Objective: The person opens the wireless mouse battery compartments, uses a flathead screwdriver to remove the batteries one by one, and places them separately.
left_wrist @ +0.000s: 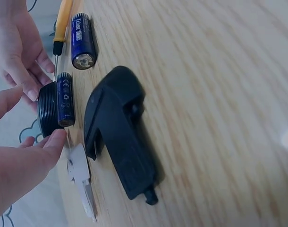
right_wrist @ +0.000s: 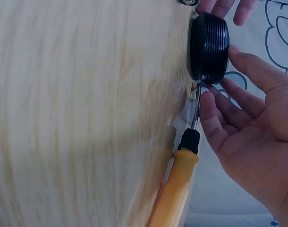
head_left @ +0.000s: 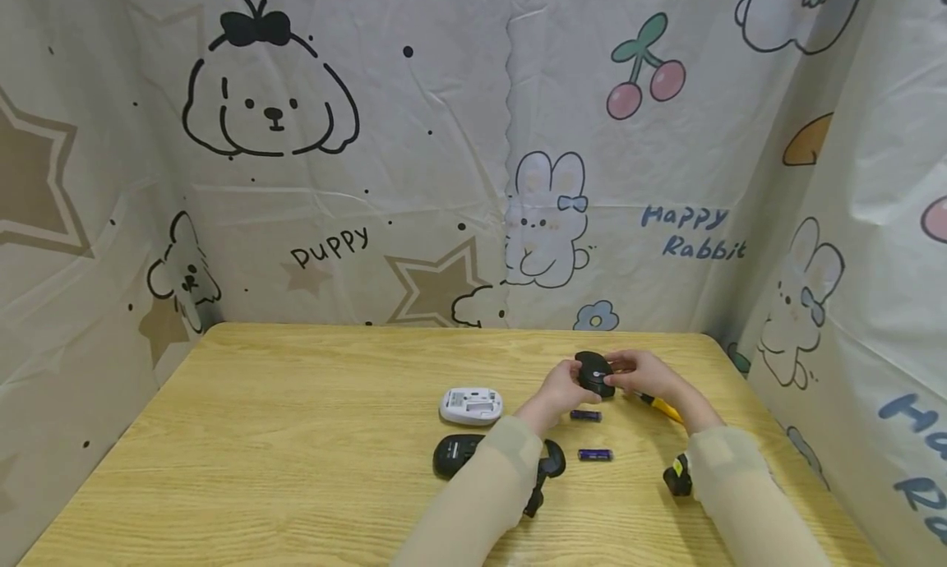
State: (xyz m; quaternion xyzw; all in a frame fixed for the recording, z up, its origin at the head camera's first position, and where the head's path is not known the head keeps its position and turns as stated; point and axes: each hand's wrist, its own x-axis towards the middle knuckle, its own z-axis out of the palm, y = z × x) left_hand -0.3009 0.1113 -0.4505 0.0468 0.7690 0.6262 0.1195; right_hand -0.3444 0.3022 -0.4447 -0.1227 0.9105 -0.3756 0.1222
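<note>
A printed cloth (head_left: 422, 164) hangs behind the wooden tabletop (head_left: 311, 435). Near its far edge, toward the right corner, is the black computer mouse (head_left: 594, 370) — the left hand (head_left: 555, 391) and right hand (head_left: 649, 375) pinch it from opposite sides, with curved fingers. Two batteries (head_left: 595, 454) lie toward the near edge, a yellow-handled screwdriver (head_left: 665, 408) toward the right.

Mouse (head_left: 595, 374) near back of table (head_left: 296, 435), batteries (head_left: 586, 416) before it, screwdriver (head_left: 668, 410) right, two mice (head_left: 471, 406) left
</note>
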